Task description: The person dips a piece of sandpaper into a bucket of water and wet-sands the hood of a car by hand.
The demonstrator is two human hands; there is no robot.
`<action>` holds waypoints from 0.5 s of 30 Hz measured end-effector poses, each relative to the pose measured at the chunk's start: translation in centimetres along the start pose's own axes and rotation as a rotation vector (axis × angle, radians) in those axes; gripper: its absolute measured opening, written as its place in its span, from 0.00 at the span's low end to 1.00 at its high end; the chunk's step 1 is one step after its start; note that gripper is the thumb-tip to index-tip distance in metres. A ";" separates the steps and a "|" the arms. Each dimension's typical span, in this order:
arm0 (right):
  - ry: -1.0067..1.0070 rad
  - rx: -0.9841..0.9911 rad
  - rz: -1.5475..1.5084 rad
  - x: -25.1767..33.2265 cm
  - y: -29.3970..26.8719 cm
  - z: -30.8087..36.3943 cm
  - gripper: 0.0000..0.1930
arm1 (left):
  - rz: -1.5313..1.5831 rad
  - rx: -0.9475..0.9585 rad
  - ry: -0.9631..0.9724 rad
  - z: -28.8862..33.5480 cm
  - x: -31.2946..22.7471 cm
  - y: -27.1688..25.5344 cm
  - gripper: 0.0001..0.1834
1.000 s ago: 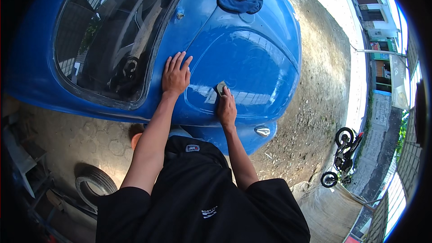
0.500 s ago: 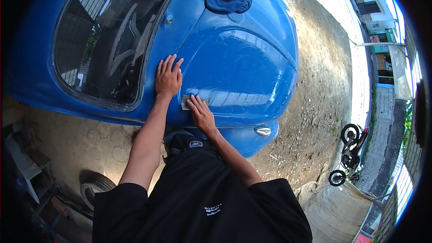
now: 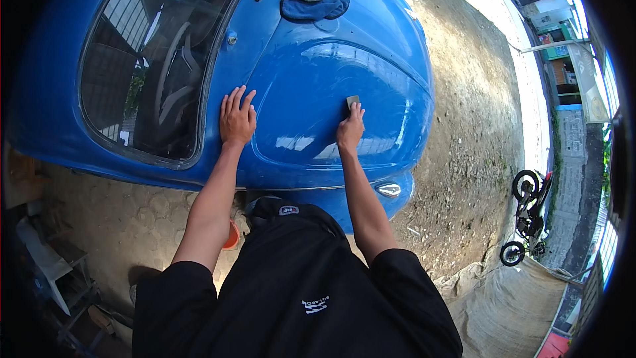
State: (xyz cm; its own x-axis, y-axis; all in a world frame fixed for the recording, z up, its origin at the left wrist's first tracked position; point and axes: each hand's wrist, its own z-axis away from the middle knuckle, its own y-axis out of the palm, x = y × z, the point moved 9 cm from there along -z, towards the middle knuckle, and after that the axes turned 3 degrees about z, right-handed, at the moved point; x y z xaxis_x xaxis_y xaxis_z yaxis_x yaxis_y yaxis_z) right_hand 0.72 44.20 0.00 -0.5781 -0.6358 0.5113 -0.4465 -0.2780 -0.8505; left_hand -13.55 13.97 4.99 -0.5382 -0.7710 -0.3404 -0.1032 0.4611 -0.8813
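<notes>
The rounded blue hood of a car (image 3: 298,103) lies in front of me, glossy with reflections and faint smears. My right hand (image 3: 351,131) has moved out over its middle, fingers closed on a small flat grey-tan pad (image 3: 353,102) that shows past the fingertips. Whether the pad is sandpaper I cannot tell. Beside the windshield (image 3: 149,73), my left hand (image 3: 237,119) rests flat on the blue bodywork with its fingers stretched out and nothing in them. Farther up the hood lies a limp blue-and-grey cloth piece (image 3: 317,4).
The fender with a chrome-trimmed light (image 3: 389,190) curves close to my right forearm. An orange-red container (image 3: 232,235) stands on the ground under my left arm. A motorcycle (image 3: 530,215) is parked at the right, near a tan tarp (image 3: 500,305). A bench-like stand (image 3: 50,265) sits at lower left.
My right hand has slid the pad from the hood's near left edge away and rightward to its middle. My left hand stays on the bodywork. The view has shifted a little.
</notes>
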 end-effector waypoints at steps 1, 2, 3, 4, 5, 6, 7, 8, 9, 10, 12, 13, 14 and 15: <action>-0.154 0.016 -0.042 3.6 1.0 2.1 0.29 | 0.001 0.003 -0.004 0.1 0.3 0.0 0.20; -0.327 0.069 -0.033 7.1 2.2 4.9 0.30 | 0.002 -0.006 -0.005 0.1 0.3 0.0 0.20; -0.481 0.159 -0.094 11.0 3.1 8.3 0.33 | -0.027 0.001 0.001 0.2 0.5 -0.8 0.20; -0.636 0.236 -0.086 12.0 4.4 11.0 0.31 | -0.009 0.010 0.022 -0.4 -0.5 -0.4 0.20; -0.819 0.339 -0.087 13.7 5.0 14.4 0.30 | -0.016 0.001 0.019 -0.2 -0.1 -0.3 0.20; -1.005 0.442 -0.086 15.2 5.4 16.9 0.29 | -0.016 0.002 0.023 0.2 0.2 0.1 0.21; -1.010 0.439 -0.090 15.0 5.1 16.2 0.29 | -0.012 0.008 0.029 0.4 0.2 0.5 0.21; -1.090 0.484 -0.070 14.4 4.8 15.5 0.28 | -0.020 0.005 0.027 0.4 0.3 0.3 0.21; -1.170 0.532 -0.053 13.8 4.6 14.7 0.27 | -0.023 0.011 0.019 0.5 0.4 0.4 0.21; -1.113 0.445 -0.046 13.0 3.5 12.2 0.28 | -0.023 0.025 0.011 0.7 0.6 0.4 0.21; -0.683 0.198 -0.080 8.7 1.2 4.8 0.32 | -0.027 0.037 -0.003 0.7 1.0 0.0 0.22; -0.387 0.058 -0.111 4.4 -0.1 1.6 0.29 | -0.026 0.025 0.000 0.3 0.7 -0.1 0.22; -0.099 -0.059 -0.154 -1.4 -1.3 -0.7 0.27 | -0.004 0.019 0.016 -0.1 -0.6 0.4 0.22; 0.085 -0.082 -0.171 -4.9 -1.7 -1.6 0.27 | 0.008 0.031 0.018 -0.2 -1.0 0.6 0.22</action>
State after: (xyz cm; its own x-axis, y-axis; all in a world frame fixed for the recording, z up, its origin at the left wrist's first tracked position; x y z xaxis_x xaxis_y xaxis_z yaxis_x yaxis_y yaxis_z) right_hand 3.22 48.95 -0.82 -0.5435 -0.5202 0.6588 -0.5952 -0.3145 -0.7394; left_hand -13.20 15.14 4.83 -0.5537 -0.7593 -0.3418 -0.0731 0.4532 -0.8884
